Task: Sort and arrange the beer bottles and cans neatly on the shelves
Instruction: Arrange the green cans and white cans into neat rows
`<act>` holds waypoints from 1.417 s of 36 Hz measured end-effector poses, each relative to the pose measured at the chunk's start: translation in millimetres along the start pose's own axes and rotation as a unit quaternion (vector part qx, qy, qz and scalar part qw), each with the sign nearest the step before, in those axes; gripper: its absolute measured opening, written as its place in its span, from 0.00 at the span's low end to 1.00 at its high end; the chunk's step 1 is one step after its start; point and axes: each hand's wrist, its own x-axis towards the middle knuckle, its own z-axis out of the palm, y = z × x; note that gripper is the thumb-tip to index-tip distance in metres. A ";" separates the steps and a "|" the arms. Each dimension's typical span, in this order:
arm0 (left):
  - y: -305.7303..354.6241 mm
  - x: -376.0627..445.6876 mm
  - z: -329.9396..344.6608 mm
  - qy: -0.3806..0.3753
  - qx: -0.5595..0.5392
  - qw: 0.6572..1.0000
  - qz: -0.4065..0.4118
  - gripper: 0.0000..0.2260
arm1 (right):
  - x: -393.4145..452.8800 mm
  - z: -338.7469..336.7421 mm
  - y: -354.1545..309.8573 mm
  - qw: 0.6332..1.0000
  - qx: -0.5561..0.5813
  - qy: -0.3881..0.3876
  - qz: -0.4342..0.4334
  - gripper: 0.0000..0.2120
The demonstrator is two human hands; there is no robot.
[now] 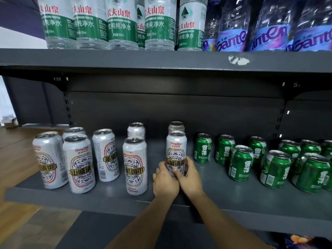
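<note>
Shelf (107,196) (dark grey metal) bears cans (80,162) above wooden floor (16,177).

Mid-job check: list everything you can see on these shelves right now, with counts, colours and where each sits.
Tall beer cans: eight, white with patterned labels, lower shelf left to centre; two upside down.
Short beer cans: at least nine, green, lower shelf right.
Water bottles: about six, clear with green labels, upper shelf left.
Water bottles: about four, clear with blue labels, upper shelf right.
Shelves: two, dark grey.
Left hand, right hand: both grip one white can.
</note>
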 end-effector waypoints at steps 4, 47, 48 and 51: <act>1.9 -15.0 -8.6 0.017 0.008 1.000 0.021 0.21 | -16.6 -15.1 -9.2 0.999 -0.041 0.023 -0.011 0.29; -79.8 16.7 -130.0 -0.047 -0.031 0.991 0.121 0.22 | -54.0 92.1 -83.5 0.996 -0.067 0.049 -0.036 0.29; -81.9 18.3 -130.2 -0.045 -0.037 0.991 0.123 0.23 | -53.8 92.9 -84.5 0.996 -0.065 0.048 -0.032 0.28; -86.8 23.3 -131.8 -0.056 -0.064 0.988 0.125 0.25 | -52.5 94.8 -89.2 0.997 -0.067 0.039 -0.028 0.27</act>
